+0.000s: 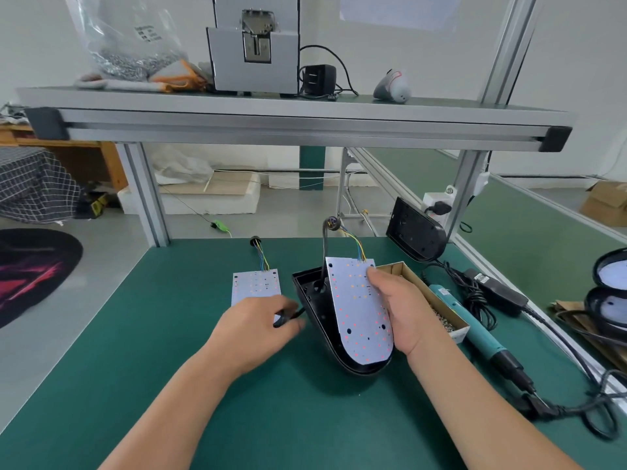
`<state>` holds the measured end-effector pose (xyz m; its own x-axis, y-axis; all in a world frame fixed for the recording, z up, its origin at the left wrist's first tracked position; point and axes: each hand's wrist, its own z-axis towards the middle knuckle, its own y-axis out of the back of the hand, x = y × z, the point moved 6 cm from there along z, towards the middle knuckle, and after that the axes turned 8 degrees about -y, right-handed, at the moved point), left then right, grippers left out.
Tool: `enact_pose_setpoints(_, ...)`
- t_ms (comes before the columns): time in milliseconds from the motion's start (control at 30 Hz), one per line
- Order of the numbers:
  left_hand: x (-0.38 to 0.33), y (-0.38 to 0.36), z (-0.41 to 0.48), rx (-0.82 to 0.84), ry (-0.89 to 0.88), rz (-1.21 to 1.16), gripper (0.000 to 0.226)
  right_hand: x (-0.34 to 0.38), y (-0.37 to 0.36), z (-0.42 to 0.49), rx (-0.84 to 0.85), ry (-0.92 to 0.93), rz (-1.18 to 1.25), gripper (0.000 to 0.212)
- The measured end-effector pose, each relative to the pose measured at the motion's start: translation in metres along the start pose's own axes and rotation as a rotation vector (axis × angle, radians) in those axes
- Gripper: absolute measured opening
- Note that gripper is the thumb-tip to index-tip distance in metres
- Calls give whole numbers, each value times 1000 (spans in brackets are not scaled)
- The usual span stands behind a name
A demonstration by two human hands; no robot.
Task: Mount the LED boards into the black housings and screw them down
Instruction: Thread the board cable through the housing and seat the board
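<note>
Gripping the LED board (359, 310) by its edge, the right hand (403, 310) tilts it lengthwise over the black housing (307, 290) just to its left, while the left hand (258, 323) pinches a black cable (292, 316).

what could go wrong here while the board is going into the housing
1. The LED board, held by the right hand, sits tilted over the black housing. Pressed flat now, it might pinch the black cable that rises from under it.
2. The left hand pinches a black lead beside the housing. A hard tug could strain the coloured wires.
3. The right hand is close to the open screw box. A nudge may spill screws.
</note>
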<state>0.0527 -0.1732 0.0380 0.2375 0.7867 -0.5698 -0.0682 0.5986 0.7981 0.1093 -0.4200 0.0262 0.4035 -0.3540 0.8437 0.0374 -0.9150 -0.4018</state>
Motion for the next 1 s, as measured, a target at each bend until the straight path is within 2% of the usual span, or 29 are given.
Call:
enact_pose_setpoints(133,-5,-5,-1,40,-28,35,41,1,-1,1,2,13,30,38)
enact_pose_setpoints(300,-1,-2,3,50,25,139,21,0,-4,0,-2,19,33,35)
enact_pose_setpoints(400,4,-4,2,9,46,119,27,2,-3,-1,-12,51,64,41)
enact_pose_setpoints(467,9,-3,-2,-22,89,-133,33,5,0,-2,-16,84,108,54)
enact_pose_setpoints(533,12,0,-5,-76,178,-567,24,8,2,-4,-28,105,119,60)
enact_pose_setpoints(600,13,-2,-4,-119,214,-1044,20,8,3,-4,-45,111,119,60)
enact_pose_setpoints(633,12,-4,-3,-147,205,-1291,10,7,3,-4,-49,110,122,58)
enact_pose_setpoints(667,10,-4,-2,-167,196,-1502,2,5,1,-5,-51,96,116,54)
enact_pose_setpoints(700,9,-5,-2,-174,182,-1637,3,3,-2,-5,-52,81,110,47)
enact_pose_setpoints(767,8,-7,0,-181,160,-1757,15,0,-5,-6,-51,53,91,35)
enact_pose_setpoints(833,8,-7,2,-220,146,-1791,27,-4,-6,-5,-53,30,61,35)
enact_pose_setpoints(1000,16,-10,7,-281,196,-1770,24,-11,-9,-4,-35,-17,-17,30)
